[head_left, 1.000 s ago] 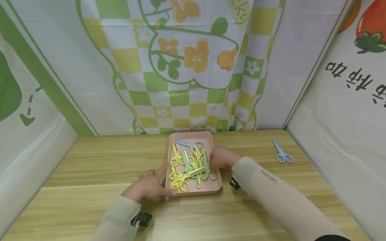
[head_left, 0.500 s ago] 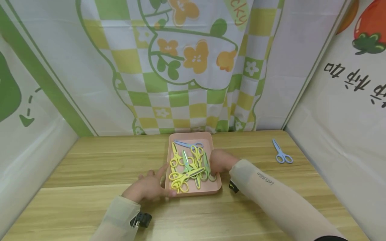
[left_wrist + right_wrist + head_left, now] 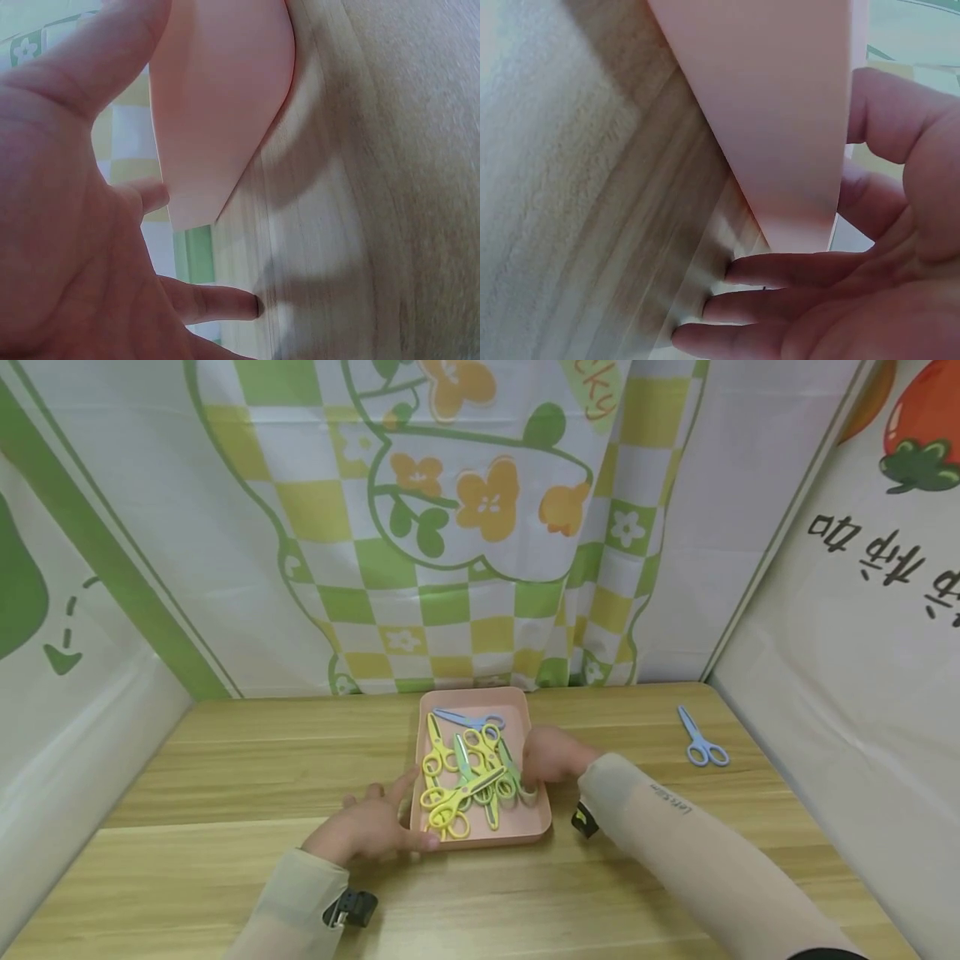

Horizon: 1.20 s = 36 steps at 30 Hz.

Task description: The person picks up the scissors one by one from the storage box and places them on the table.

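A pink tray [image 3: 491, 840] holds a heap of yellow scissors [image 3: 477, 786], green scissors [image 3: 461, 760] and one blue pair [image 3: 457, 719]. My left hand [image 3: 367, 825] rests at its near left corner, thumb along the front and fingers fairly straight, some touching the wall. Over the right rim, the thumb and index finger of my right hand [image 3: 553, 755] reach in beside a second green pair of scissors [image 3: 508, 762]. Their tips are hidden, so a pinch on its handle cannot be confirmed. The right wrist view shows the other fingers stretched outside the wall.
Another blue pair of scissors [image 3: 697, 745] lies apart on the wooden table [image 3: 262, 768], near its right edge. A checked, flowered curtain [image 3: 465, 610] hangs behind the tray, and printed white walls [image 3: 855, 693] stand on either side.
Beside my right hand, the green scissors have swung with their blades leftward. A yellow pair next to them has shifted left too. My left hand and the tray stay put.
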Available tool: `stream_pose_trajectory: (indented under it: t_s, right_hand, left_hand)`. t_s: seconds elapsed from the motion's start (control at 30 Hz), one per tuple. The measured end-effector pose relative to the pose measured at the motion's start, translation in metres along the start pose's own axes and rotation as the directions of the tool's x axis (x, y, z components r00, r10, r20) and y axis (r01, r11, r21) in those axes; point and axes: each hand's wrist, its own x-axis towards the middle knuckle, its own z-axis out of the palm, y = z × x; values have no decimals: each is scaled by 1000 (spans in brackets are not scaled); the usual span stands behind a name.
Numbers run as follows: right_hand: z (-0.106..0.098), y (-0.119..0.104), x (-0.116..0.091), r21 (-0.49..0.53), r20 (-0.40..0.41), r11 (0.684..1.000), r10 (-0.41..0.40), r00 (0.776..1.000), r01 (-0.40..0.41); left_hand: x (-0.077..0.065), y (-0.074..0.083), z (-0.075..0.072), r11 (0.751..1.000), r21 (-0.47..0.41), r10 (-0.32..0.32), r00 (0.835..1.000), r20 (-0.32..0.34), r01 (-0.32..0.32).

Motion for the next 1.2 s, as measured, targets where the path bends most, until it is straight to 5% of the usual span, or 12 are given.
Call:
stream_pose_trajectory:
  t_s: [0.5, 0.77, 1.0, 1.2]
  right_hand:
    - [-17, 15, -7, 249, -26, 966, -57, 998, 61]
    - [-26, 22, -10, 243, -37, 970, 27, 999, -17]
    - [-34, 45, -11, 274, -147, 961, 94, 985, -50]
    - [-34, 69, -15, 180, -225, 983, 77, 971, -36]
  left_hand:
    - [1, 0, 1, 1000, 7, 14, 1000, -2, -14]
    - [2, -1, 1, 1000, 19, 15, 1000, -1, -15]
    - [2, -1, 1, 1000, 26, 17, 1000, -6, -17]
    - [2, -1, 2, 1000, 21, 12, 1000, -8, -12]
